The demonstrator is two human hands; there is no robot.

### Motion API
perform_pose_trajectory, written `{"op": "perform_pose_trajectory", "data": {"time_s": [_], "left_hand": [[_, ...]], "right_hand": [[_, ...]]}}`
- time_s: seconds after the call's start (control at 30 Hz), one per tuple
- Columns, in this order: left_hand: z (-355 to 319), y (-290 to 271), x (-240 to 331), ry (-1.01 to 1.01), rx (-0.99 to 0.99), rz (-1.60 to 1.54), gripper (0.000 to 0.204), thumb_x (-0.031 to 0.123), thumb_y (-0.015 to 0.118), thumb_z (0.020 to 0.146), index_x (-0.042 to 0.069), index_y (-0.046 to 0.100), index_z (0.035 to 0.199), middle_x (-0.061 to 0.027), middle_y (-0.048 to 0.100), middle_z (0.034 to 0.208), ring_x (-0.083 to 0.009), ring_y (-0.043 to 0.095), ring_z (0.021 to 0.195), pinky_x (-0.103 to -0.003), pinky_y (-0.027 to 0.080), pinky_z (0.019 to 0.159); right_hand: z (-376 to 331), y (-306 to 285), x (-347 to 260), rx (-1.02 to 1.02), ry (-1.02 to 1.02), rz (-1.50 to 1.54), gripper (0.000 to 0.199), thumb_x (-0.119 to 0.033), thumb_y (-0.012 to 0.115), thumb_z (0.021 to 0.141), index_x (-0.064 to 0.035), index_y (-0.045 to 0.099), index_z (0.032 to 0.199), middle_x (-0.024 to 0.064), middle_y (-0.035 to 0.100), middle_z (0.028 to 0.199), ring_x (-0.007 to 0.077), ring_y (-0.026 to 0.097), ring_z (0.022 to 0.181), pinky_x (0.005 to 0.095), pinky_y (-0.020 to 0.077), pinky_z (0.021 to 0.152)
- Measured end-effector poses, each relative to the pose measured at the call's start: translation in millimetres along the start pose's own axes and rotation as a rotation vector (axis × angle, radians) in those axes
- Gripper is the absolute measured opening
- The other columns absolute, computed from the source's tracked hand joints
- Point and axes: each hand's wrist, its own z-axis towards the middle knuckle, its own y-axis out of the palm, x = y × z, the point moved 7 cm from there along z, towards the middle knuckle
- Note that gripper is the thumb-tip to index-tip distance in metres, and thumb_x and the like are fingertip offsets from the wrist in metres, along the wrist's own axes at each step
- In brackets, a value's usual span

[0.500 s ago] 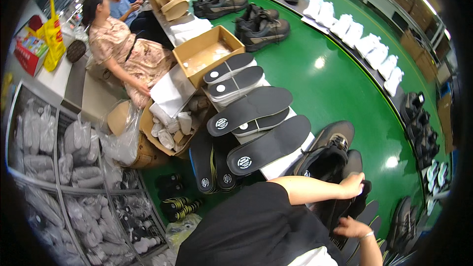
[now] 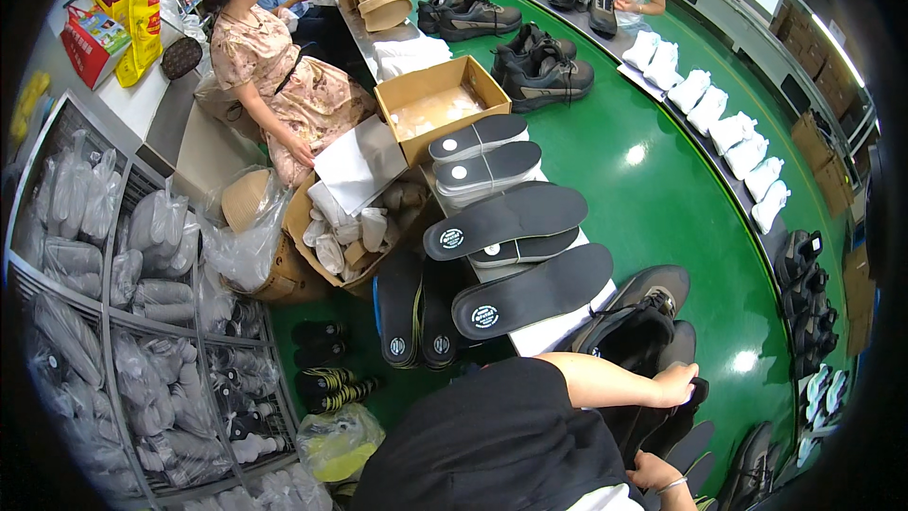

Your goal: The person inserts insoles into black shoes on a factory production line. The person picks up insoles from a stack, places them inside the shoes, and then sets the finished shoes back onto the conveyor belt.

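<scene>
I see a broad, glossy green surface (image 2: 653, 208) filling the middle. To its left I have an open-topped brown cardboard box (image 2: 421, 147). Nearer lies a brown-and-black lace-up shoe (image 2: 670, 286); just beside it, under my hands, is a dark shoe with a grey-brown toe (image 2: 678, 345). A flat black insole with a round white mark (image 2: 534, 293) lies left of both. My left hand (image 2: 675, 384) is clenched on the dark shoe's edge; my right hand (image 2: 651, 470) is at its lower end, grip partly hidden, so I cannot tell.

Insoles (image 2: 511, 220) between carton (image 2: 421, 90) and shoe (image 2: 653, 291)
</scene>
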Motion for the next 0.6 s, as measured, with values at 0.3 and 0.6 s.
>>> {"op": "perform_pose_trajectory", "data": {"time_s": [0.3,0.6], "left_hand": [[2,6,-8,-0.005,-0.018,-0.036,0.017,0.009,0.052,0.076,0.000,0.044,0.088,-0.0206,0.054,0.086,-0.0371,0.050,0.088,-0.043,0.040,0.075],[2,6,-8,0.034,-0.012,-0.041,0.018,0.011,0.052,0.076,0.000,0.045,0.088,-0.0200,0.054,0.087,-0.0370,0.049,0.089,-0.042,0.040,0.076]], "right_hand": [[10,9,21,0.133,-0.031,-0.107,0.034,-0.025,0.066,0.064,0.0046,0.053,0.075,0.0235,0.058,0.073,0.0374,0.056,0.072,0.0403,0.0450,0.062],[4,4,13,0.155,0.022,-0.110,0.035,-0.027,0.066,0.064,0.0037,0.053,0.075,0.0222,0.058,0.072,0.0371,0.057,0.071,0.0404,0.0448,0.062]]}}
